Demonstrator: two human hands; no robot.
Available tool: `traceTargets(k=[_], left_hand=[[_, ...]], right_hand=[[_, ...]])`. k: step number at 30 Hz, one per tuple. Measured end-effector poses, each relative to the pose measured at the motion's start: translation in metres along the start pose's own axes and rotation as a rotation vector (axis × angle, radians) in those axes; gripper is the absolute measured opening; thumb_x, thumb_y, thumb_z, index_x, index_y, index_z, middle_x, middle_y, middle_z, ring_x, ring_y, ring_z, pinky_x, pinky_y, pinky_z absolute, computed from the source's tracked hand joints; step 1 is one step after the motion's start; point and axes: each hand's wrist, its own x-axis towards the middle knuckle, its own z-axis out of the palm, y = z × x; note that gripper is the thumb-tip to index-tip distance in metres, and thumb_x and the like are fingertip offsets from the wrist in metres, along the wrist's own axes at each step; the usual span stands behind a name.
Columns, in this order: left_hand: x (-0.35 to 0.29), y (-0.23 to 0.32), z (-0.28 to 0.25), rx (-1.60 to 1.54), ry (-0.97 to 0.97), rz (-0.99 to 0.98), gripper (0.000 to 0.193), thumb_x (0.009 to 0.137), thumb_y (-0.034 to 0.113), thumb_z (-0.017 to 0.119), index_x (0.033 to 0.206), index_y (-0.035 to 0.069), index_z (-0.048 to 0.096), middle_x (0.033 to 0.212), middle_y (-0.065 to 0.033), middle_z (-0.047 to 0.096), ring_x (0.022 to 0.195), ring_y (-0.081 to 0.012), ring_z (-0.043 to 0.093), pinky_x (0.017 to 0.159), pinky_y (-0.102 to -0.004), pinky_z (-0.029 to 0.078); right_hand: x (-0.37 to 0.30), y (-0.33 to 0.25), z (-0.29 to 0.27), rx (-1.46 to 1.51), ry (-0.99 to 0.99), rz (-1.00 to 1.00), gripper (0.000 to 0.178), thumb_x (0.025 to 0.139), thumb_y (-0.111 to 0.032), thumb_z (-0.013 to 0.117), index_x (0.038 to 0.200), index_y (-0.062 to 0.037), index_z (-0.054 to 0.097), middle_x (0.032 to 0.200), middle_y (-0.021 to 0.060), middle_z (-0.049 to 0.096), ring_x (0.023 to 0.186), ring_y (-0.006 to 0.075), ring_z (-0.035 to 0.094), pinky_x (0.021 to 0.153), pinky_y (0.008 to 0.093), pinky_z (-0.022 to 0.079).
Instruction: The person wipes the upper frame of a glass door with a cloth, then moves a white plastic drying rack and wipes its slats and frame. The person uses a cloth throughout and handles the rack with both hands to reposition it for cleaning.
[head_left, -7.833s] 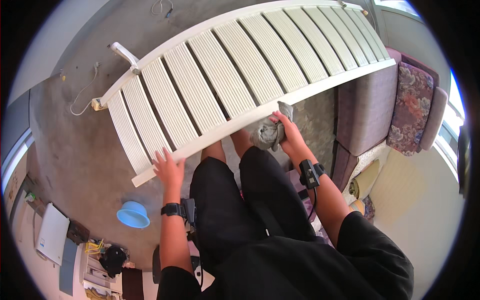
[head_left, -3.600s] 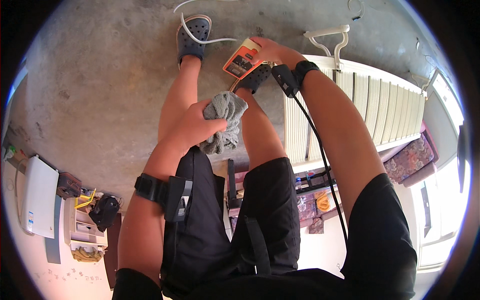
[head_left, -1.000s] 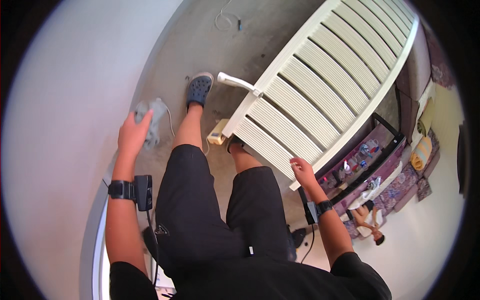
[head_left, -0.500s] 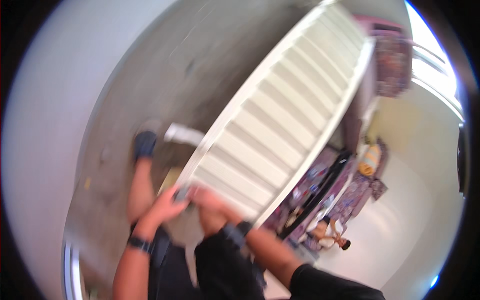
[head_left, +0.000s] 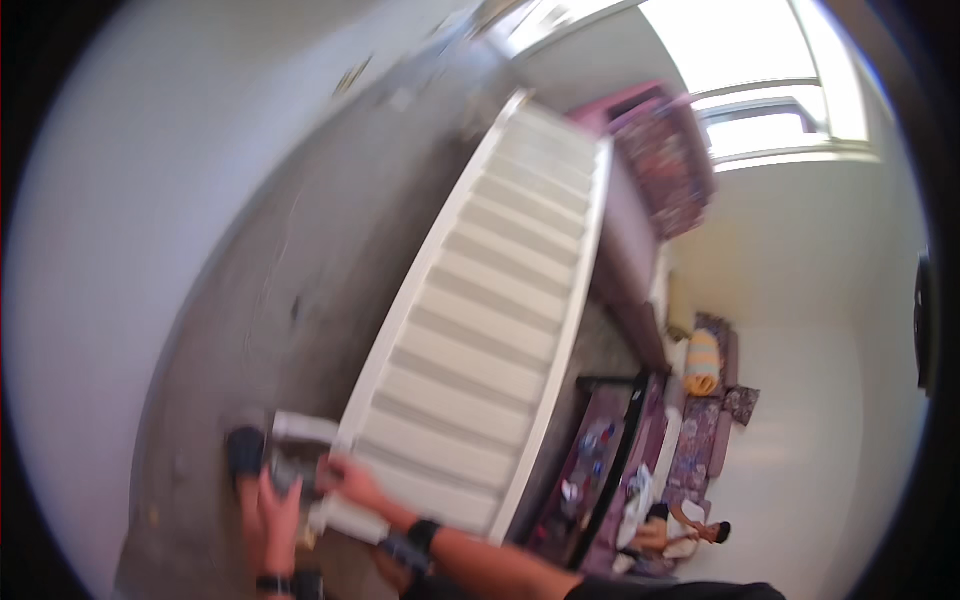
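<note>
Gripping: left hand (head_left: 268,508) fingers curl around grey crumpled cloth (head_left: 290,468), lower left.
Panel: white slatted wooden panel (head_left: 490,360), long axis toward upper right.
Nearer: right hand (head_left: 352,483) touches its near end; finger posture blurred, cannot tell.

Two bare forearms enter from the lower edge of the frame, blurred by motion. The left hand (head_left: 268,508) is bare, with a dark band on its wrist at the bottom edge, lower left. The right hand (head_left: 352,484) is bare too; its wrist carries a black strap (head_left: 410,545) with a bulkier dark block on it, lower centre. A black short sleeve (head_left: 690,590) shows at the bottom right, and a dark shoe (head_left: 244,450) at lower left
</note>
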Motion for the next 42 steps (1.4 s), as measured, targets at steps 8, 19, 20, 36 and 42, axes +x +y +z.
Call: traceTargets(k=[8, 19, 20, 36, 42], left_hand=[[-0.015, -0.058, 0.026, 0.272, -0.136, -0.395, 0.045, 0.077, 0.033, 0.067, 0.114, 0.008, 0.061, 0.109, -0.0199, 0.068, 0.105, -0.0412, 0.063, 0.089, -0.0456, 0.05], [-0.045, -0.063, 0.102, 0.206, -0.098, -0.308, 0.048, 0.076, 0.019, 0.07, 0.122, 0.011, 0.059, 0.111, -0.0147, 0.061, 0.105, -0.0363, 0.059, 0.089, -0.0436, 0.049], [-0.046, -0.059, 0.11, 0.195, -0.039, -0.285, 0.048, 0.076, 0.018, 0.07, 0.122, 0.01, 0.058, 0.112, -0.0145, 0.061, 0.106, -0.0361, 0.059, 0.088, -0.0437, 0.049], [-0.029, -0.032, 0.145, -0.424, 0.058, -0.44, 0.04, 0.076, 0.026, 0.078, 0.101, 0.004, 0.055, 0.086, -0.0146, 0.069, 0.08, -0.032, 0.069, 0.071, -0.038, 0.053], [-0.019, -0.027, 0.134, -0.361, 0.068, -0.42, 0.046, 0.078, 0.026, 0.076, 0.119, 0.012, 0.059, 0.095, -0.0165, 0.071, 0.089, -0.0347, 0.07, 0.075, -0.0407, 0.055]], right_hand=[[0.028, 0.044, -0.027, -0.231, -0.062, 0.159, 0.025, 0.084, -0.02, 0.074, 0.105, -0.0051, 0.07, 0.09, 0.0061, 0.071, 0.084, 0.0134, 0.066, 0.077, 0.03, 0.053], [0.03, 0.051, -0.047, -0.503, -0.021, -0.2, 0.02, 0.084, -0.005, 0.067, 0.104, -0.0051, 0.069, 0.093, 0.0113, 0.065, 0.073, 0.028, 0.063, 0.066, 0.0344, 0.052], [0.033, 0.046, -0.047, -0.516, -0.042, -0.243, 0.025, 0.083, -0.004, 0.067, 0.108, -0.0054, 0.068, 0.097, 0.0109, 0.065, 0.078, 0.0286, 0.064, 0.068, 0.0351, 0.053], [0.082, 0.024, -0.075, -0.947, -0.328, -0.49, 0.033, 0.071, 0.005, 0.068, 0.102, -0.0058, 0.068, 0.098, 0.0109, 0.057, 0.091, 0.0305, 0.06, 0.078, 0.039, 0.052], [0.091, 0.005, -0.064, -1.127, -0.363, -0.589, 0.029, 0.072, -0.001, 0.07, 0.099, -0.0102, 0.072, 0.079, 0.0046, 0.053, 0.072, 0.0233, 0.059, 0.06, 0.0341, 0.051]])
